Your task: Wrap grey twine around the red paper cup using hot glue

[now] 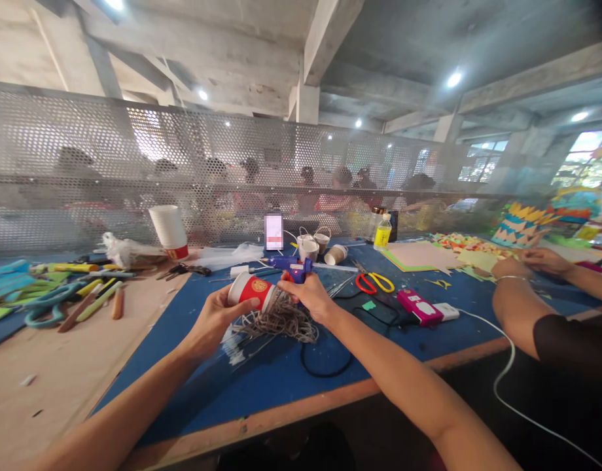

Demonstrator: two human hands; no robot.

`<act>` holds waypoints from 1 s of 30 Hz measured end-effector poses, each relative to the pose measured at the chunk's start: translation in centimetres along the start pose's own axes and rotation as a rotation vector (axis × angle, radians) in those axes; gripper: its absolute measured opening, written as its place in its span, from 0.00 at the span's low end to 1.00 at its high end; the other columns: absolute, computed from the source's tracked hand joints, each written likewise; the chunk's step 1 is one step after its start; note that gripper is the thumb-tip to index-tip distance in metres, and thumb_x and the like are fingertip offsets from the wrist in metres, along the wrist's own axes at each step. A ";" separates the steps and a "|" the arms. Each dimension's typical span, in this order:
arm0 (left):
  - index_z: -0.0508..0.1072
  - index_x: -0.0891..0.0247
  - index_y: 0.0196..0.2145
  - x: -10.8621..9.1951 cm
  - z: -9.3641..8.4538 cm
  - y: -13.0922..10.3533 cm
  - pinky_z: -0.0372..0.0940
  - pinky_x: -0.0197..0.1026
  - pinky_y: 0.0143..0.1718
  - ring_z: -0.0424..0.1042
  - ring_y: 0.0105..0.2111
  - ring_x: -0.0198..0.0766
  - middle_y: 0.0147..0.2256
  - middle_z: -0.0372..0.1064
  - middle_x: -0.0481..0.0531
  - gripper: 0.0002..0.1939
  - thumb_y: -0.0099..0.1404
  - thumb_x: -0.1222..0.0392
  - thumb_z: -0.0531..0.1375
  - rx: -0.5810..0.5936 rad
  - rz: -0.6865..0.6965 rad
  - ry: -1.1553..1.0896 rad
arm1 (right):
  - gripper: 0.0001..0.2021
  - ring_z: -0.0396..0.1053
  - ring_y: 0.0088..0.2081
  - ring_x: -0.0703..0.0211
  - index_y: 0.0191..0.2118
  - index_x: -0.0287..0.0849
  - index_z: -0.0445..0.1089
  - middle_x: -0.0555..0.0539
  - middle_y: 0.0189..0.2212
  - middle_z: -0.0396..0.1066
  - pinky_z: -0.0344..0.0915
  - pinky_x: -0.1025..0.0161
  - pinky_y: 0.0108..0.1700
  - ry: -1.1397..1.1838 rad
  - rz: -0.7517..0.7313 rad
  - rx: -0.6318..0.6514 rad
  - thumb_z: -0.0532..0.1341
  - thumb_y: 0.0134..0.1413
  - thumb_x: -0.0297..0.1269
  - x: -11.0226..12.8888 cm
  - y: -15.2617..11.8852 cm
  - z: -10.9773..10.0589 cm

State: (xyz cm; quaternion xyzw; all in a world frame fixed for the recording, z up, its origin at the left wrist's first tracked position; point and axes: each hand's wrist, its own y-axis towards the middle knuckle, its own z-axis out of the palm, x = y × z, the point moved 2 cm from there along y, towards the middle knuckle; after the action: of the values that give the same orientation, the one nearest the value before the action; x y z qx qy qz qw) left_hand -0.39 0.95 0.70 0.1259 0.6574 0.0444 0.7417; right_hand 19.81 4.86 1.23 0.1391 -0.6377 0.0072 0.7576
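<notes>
A paper cup (250,294) with a red band lies on its side in my left hand (215,318), whose fingers wrap round it. My right hand (308,296) is at the cup's right end, closed on a blue glue gun (292,263) with its nozzle toward the left. Just beneath both hands sits a loose pile of grey-brown string (286,322) on the blue table mat (193,399). Clear strands lie beside the string. The fingertips of my right hand overlap the cup's edge, and whether they touch it is unclear.
Red-and-yellow scissors (374,282), a magenta power strip (419,308) and a black cable (325,375) lie on the right. Small cups (308,248) stand behind. Stacked cups (168,230) and tools (55,304) are at left. Another person's arms (517,304) reach in from the right.
</notes>
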 end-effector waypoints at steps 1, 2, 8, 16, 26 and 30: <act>0.82 0.63 0.38 0.0 0.0 0.0 0.68 0.37 0.33 0.74 0.28 0.39 0.30 0.80 0.51 0.17 0.49 0.61 0.76 0.003 0.001 0.001 | 0.16 0.57 0.21 0.69 0.33 0.41 0.72 0.56 0.22 0.66 0.54 0.67 0.23 0.007 0.007 0.001 0.73 0.39 0.43 0.0 0.0 0.0; 0.82 0.64 0.38 0.0 0.0 0.0 0.68 0.37 0.33 0.75 0.28 0.39 0.30 0.80 0.51 0.17 0.49 0.61 0.76 0.006 0.001 0.001 | 0.16 0.57 0.21 0.69 0.33 0.41 0.72 0.56 0.22 0.66 0.54 0.67 0.23 0.014 0.013 0.001 0.73 0.39 0.43 0.0 0.0 0.0; 0.82 0.63 0.39 0.0 0.1 0.0 0.69 0.38 0.33 0.75 0.28 0.39 0.31 0.80 0.51 0.17 0.50 0.61 0.75 0.014 0.012 0.007 | 0.17 0.56 0.20 0.69 0.33 0.41 0.72 0.57 0.21 0.65 0.54 0.67 0.23 0.026 0.026 0.014 0.74 0.38 0.43 -0.4 0.3 -0.1; 0.82 0.63 0.40 -0.1 0.0 0.0 0.69 0.38 0.33 0.75 0.28 0.39 0.31 0.80 0.50 0.17 0.51 0.59 0.76 0.022 0.035 -0.001 | 0.16 0.56 0.20 0.68 0.32 0.41 0.72 0.57 0.20 0.65 0.54 0.67 0.23 0.014 0.008 0.007 0.74 0.39 0.43 -0.6 0.4 -0.2; 0.82 0.63 0.39 -0.1 -0.2 0.3 0.70 0.38 0.36 0.75 0.31 0.40 0.32 0.81 0.51 0.20 0.47 0.58 0.78 -0.025 0.038 -0.024 | 0.19 0.55 0.20 0.68 0.34 0.40 0.74 0.57 0.19 0.63 0.54 0.67 0.23 0.063 -0.007 0.055 0.75 0.40 0.47 -0.4 0.2 0.0; 0.83 0.64 0.38 0.1 -0.4 0.3 0.70 0.40 0.36 0.76 0.31 0.41 0.33 0.81 0.53 0.20 0.47 0.57 0.78 -0.028 0.034 0.005 | 0.23 0.57 0.21 0.68 0.34 0.41 0.73 0.55 0.24 0.68 0.56 0.67 0.24 0.086 0.019 0.018 0.78 0.32 0.46 -0.9 0.2 0.3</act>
State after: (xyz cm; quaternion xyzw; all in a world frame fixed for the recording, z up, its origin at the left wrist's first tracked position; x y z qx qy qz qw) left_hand -0.72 1.33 0.59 0.1263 0.6563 0.0665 0.7409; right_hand 19.31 5.19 0.41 0.1394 -0.6057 0.0259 0.7829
